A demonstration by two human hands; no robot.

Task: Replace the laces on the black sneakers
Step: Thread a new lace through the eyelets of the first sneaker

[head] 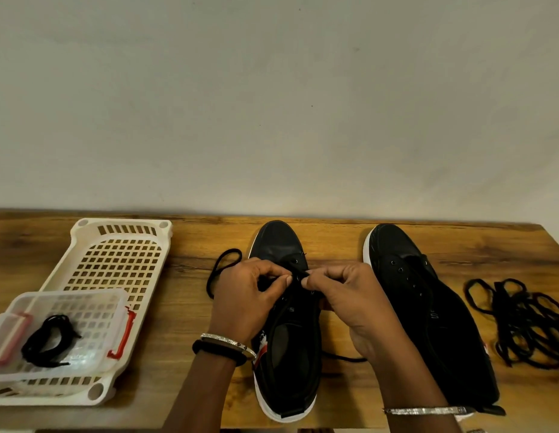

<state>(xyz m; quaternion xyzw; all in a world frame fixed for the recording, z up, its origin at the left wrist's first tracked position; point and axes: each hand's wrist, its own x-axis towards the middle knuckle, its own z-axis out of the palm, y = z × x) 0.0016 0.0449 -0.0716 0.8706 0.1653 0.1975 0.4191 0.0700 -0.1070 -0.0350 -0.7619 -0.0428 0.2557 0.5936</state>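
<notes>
Lacing the middle shoe [284,348], to judge by the grip, up at its toe end; set on the table [334,239] toe to the wall, heel to the body, long axis running straight out from the wrists; pinching the lace [301,272] with the left hand [244,295], thumb and forefinger curled tight on it, and with the right hand [347,295] the same way, fingertips all but meeting over the tongue; coming in from opposite sides, equally near, neither stretched. No telling how many eyelets threaded under the fingers. Trailing one loop of lace out left past the toe and one tail out right, between the shoes near the heel; hence an end ready on each hand's own side. Judged early: bare eyelets showing down both rows toward the heel, so working from here toward the body along that axis, crossing side to side at each step; probably calling next for a snug pull outward, square to the axis. Waiting just beside on the right, roughly parallel: the other shoe [428,307], unlaced, eyelets bare; beyond it, a heap of loose laces [521,323]. Off to the left, well apart from the hands: a clear box [69,295] holding a coiled spare lace [50,339], resting in a white basket [122,221]; nearer the left hand when wanted.
</notes>
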